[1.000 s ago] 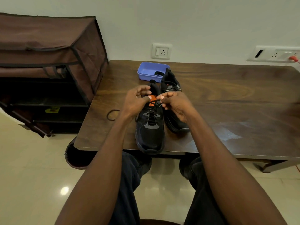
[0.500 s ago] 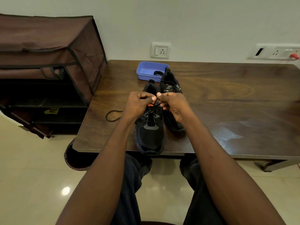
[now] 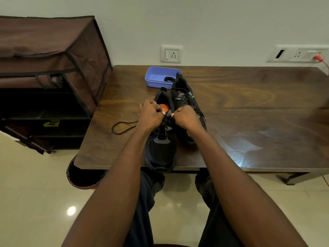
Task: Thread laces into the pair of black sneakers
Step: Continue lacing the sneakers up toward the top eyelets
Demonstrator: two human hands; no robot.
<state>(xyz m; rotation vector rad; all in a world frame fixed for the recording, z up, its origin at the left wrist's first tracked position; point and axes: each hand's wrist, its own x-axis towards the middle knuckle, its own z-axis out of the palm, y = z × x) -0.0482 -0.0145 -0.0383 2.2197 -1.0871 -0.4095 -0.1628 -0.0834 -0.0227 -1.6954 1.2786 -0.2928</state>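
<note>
Two black sneakers stand side by side on the dark wooden table [image 3: 249,107], toes toward me. The near-left sneaker [image 3: 161,152] has an orange lining and overhangs the front edge. The right sneaker [image 3: 185,97] sits farther back with its lace threaded and loose ends trailing. My left hand [image 3: 150,115] and my right hand [image 3: 187,118] are both curled over the upper eyelets of the near-left sneaker, each pinching the black lace. A loop of that lace [image 3: 122,127] trails left on the table from under my left hand.
A purple plastic tray [image 3: 156,77] with a small black item in it sits behind the sneakers. A brown fabric shoe rack [image 3: 49,72] stands left of the table. Wall sockets are above the table's back edge. My knees are below the front edge.
My hands have drawn slightly apart at the eyelets, fists tighter on the lace. The lace loop on the left has stretched out longer across the table.
</note>
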